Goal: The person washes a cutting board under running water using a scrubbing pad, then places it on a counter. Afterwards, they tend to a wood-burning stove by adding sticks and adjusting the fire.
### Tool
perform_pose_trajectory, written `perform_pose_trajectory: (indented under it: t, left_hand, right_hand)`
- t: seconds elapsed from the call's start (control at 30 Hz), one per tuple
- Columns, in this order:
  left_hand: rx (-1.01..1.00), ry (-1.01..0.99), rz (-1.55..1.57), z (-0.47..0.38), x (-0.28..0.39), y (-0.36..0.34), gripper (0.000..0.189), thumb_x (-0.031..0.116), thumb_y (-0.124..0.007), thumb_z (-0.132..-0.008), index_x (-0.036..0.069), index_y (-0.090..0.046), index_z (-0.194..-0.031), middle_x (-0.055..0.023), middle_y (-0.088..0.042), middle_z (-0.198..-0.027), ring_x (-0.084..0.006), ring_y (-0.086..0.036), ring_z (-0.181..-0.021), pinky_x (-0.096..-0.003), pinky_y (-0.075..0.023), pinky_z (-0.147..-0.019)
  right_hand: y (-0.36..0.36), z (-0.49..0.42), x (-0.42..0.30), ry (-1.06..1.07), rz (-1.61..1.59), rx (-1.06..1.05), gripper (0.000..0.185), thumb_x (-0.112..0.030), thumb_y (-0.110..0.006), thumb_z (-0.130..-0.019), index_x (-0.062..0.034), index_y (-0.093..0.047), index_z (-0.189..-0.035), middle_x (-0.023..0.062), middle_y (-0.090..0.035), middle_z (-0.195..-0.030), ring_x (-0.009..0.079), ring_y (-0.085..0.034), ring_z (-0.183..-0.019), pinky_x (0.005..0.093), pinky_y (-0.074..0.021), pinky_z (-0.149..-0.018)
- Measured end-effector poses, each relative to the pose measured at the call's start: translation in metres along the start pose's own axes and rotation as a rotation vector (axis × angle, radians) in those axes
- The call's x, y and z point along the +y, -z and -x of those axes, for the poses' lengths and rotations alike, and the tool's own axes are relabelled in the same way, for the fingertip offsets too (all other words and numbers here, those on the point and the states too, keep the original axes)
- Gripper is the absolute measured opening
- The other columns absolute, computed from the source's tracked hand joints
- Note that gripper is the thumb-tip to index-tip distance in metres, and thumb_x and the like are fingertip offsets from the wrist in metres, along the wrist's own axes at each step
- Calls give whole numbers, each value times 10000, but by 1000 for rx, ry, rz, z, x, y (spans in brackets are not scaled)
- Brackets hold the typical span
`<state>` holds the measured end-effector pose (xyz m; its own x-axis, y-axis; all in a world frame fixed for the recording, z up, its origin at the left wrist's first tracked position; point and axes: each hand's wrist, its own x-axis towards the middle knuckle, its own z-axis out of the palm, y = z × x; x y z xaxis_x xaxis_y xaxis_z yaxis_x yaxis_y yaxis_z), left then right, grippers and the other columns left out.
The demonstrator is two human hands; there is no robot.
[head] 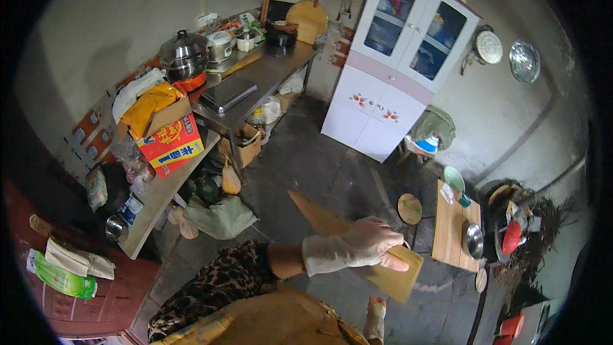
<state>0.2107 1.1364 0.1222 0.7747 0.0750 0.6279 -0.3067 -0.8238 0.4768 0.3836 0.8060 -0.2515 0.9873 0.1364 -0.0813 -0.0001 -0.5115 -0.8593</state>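
My left hand [371, 247], in a pale glove, grips a long, flat, yellowish-brown board [407, 275] near its right end. Its narrower far part [313, 213] reaches up and left behind the hand, above the dark floor. A patterned dark sleeve [215, 282] covers the upper part of that arm. What seems to be my right hand [376, 321], also in a pale glove, shows only in part at the bottom edge; its fingers cannot be made out. Between the arms lies a brownish-yellow garment [282, 318] on my front.
A wooden low table [448, 230] with a steel bowl [473, 241] stands at right, beside a round wooden lid [410, 209]. A metal counter [282, 64], a shelf board [167, 201] with an instant-noodle box [175, 146], squashes and a white cabinet [368, 110] stand around the floor.
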Motion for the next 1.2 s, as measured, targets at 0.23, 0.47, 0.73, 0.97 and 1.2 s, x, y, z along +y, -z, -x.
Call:
perform_pose_trajectory:
  t: [0.23,0.47,0.73,0.97,1.2]
  left_hand:
    - [42,-79,-299,-19,-216,30,502,600,-659,-808,106,-620,-731,-72,-653,-730,-286,-668,-722,-435,-504,-702]
    - [-127,346,-420,-53,-392,119,557,640,-701,-775,93,-595,-765,-89,-657,-783,-350,-638,-739,-441,-497,-673]
    - [107,722,-125,-128,-496,242,461,447,-820,-795,55,-737,-1022,-57,-696,-864,-206,-661,-812,-363,-529,-744]
    - [469,814,462,-163,-620,323,247,146,-799,-850,27,-698,-1040,47,-686,-961,-42,-601,-861,-231,-493,-749]
    - [578,579,691,-171,-841,411,195,205,-678,-951,41,-679,-1055,58,-653,-921,-41,-570,-848,-212,-463,-803]
  right_hand:
    - [-158,-76,-179,621,364,-156,1015,-387,-851,-673,54,-377,-1455,277,-471,-1424,450,-445,-1317,506,-380,-1109]
    - [-319,-172,-308,936,529,-452,1128,-537,-809,-694,54,-286,-1499,257,-386,-1496,445,-345,-1398,521,-326,-1147]
    - [-461,-343,-446,996,124,-956,489,-266,-847,-791,-42,-672,-1189,151,-675,-1217,294,-634,-1148,447,-513,-982]
    - [-538,-405,-598,343,154,-1295,449,-259,-826,-843,-56,-679,-1215,31,-727,-998,140,-657,-888,311,-533,-769]
    - [-628,-434,-787,751,748,-961,555,-597,-712,-840,-58,-611,-922,195,-694,-957,388,-661,-933,449,-514,-818]
